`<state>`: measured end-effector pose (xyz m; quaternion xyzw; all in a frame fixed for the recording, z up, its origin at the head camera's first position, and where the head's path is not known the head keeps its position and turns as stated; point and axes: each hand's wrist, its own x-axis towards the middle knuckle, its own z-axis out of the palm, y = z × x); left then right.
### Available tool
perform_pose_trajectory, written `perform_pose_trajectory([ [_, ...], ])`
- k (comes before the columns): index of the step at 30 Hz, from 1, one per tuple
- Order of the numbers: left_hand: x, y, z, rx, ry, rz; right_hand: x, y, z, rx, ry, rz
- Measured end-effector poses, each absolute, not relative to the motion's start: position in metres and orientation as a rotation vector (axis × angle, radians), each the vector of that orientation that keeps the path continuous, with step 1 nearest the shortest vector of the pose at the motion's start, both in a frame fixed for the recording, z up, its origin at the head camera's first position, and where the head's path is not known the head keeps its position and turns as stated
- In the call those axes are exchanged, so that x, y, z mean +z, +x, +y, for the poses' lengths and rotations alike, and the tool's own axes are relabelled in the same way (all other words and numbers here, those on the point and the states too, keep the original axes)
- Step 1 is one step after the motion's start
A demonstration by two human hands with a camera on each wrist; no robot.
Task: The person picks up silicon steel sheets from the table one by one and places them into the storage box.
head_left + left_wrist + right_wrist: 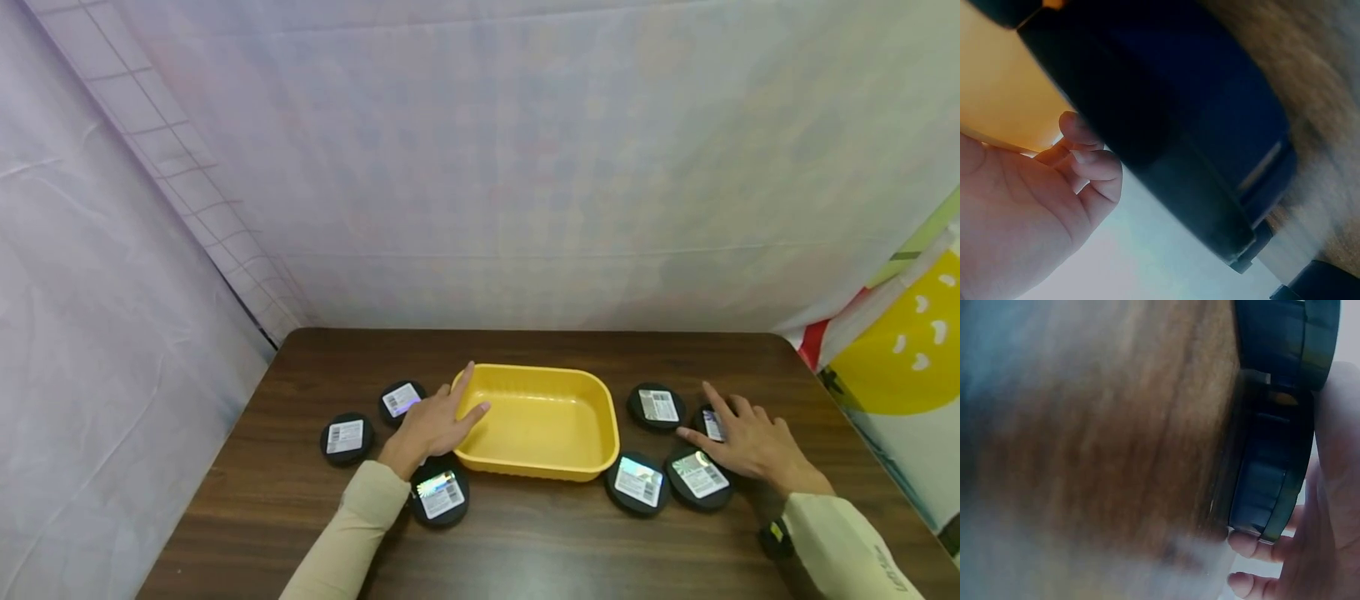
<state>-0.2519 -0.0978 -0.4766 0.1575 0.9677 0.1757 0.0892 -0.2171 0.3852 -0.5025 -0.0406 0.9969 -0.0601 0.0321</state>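
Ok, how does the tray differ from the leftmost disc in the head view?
The tray is yellow; the disc is black with a white label on top. The tray is a rounded rectangle, the disc round. The tray is also clearly larger than the disc, and hollow, open at the top. Both rest on the brown table.

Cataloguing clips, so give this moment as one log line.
left hand: at left rim of yellow tray; right hand: spread over black disc; other discs: both sides of tray
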Motion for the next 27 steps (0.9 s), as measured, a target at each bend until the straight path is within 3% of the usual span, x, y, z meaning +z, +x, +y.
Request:
perform_pose_trajectory([
  [16, -0.476, -0.253, -0.097, 0.534, 0.437, 2.855, -0.505, -0.216, 0.389, -0.155, -0.181, 3.071],
  [27, -0.477, -0.252, -0.096, 0.566, 0.408, 2.855, -0.488, -0.220, 0.387, -0.143, -0.114, 3.097],
])
